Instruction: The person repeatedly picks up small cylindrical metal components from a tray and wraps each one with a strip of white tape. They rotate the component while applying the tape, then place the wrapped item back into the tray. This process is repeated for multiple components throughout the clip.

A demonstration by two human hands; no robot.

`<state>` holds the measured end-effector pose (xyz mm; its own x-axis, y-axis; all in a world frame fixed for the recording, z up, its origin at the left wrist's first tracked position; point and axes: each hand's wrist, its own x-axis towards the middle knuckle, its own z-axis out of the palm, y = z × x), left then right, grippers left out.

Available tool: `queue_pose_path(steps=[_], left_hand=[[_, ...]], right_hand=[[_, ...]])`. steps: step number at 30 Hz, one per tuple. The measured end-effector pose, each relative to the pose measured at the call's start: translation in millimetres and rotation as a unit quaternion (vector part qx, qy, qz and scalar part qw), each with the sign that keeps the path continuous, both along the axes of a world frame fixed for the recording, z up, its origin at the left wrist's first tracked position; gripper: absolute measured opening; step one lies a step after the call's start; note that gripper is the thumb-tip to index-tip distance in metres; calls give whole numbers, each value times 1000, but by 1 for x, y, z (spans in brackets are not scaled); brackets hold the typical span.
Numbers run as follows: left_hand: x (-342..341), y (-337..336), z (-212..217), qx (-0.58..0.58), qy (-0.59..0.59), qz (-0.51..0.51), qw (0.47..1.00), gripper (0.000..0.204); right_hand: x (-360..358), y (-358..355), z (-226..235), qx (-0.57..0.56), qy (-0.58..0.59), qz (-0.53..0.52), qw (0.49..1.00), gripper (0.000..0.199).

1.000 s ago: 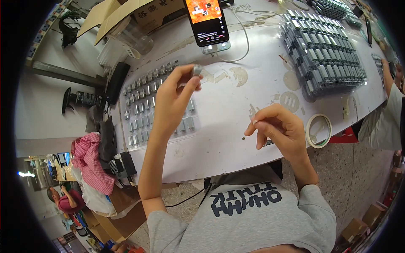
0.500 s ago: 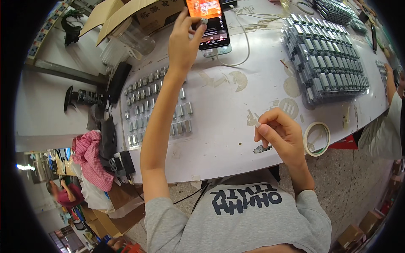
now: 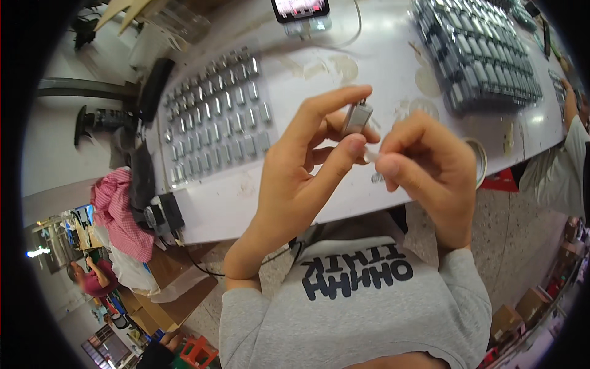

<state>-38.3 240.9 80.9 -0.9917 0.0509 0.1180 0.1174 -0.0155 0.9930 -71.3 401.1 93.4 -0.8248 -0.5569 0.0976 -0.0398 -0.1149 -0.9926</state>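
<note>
My left hand (image 3: 292, 175) is raised over the near part of the table, its fingers and thumb closed around a small silver metal block (image 3: 358, 118) with a short pin-like bit on its upper end. Close to its right, my right hand (image 3: 439, 169) pinches a small white scrap (image 3: 370, 156) between thumb and forefinger. The scrap is near the lower end of the block; I cannot tell whether they touch. To the left lies a clear tray with rows of similar silver blocks (image 3: 228, 125).
Stacked clear trays of silver parts (image 3: 482, 64) stand at the back right. A phone (image 3: 301, 8) with a cable is at the far edge. A tape roll (image 3: 482, 163) is partly behind my right hand. A co-worker's arm (image 3: 570, 107) shows at far right.
My left hand has come down from near the phone, bringing the metal block to my right hand. The left-hand tray is now in fuller view, and the view has shifted nearer.
</note>
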Motion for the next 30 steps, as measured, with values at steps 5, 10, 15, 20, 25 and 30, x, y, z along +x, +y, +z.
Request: queue_pose_path(steps=[5, 10, 15, 20, 25, 30], left_hand=[[24, 7, 9, -66, 15, 24, 997, 46], [33, 3, 7, -125, 69, 42, 989, 44], [38, 4, 7, -150, 94, 59, 982, 45], [39, 7, 9, -166, 110, 71, 977, 49], [39, 6, 7, -207, 128, 80, 967, 52], [41, 5, 11, -320, 198, 62, 924, 53]], right_hand=[[10, -1, 5, 4, 6, -3, 1000, 10], [13, 0, 10, 47, 28, 24, 998, 11], [13, 0, 10, 52, 42, 23, 998, 12], [11, 1, 12, 61, 38, 25, 997, 13], [9, -1, 11, 72, 9, 27, 997, 13], [3, -2, 13, 170, 39, 30, 984, 21]])
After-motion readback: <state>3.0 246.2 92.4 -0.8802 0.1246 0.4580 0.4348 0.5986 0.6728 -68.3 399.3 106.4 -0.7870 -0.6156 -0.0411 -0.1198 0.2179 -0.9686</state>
